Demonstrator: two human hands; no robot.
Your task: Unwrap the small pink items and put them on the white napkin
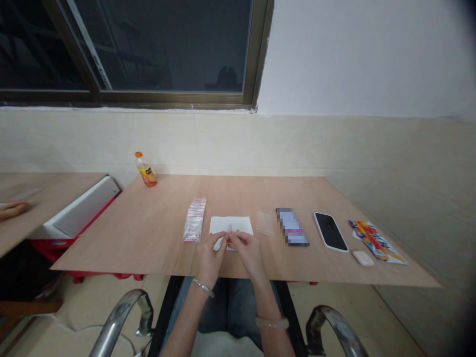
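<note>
My left hand and my right hand meet over a white sheet of paper near the table's front edge. Thumbs and forefingers of both are pinched together around something small and pinkish, too small to make out. Left of the paper lies a stack of clear plastic bags. A single flat clear bag rests just to the right of the sheet. Bracelets circle both wrists.
Farther right are a phone with a blurred-out screen, a dark-screened phone, a small white case and a colourful packet. An orange drink bottle stands back left. Another person's hand shows at far left.
</note>
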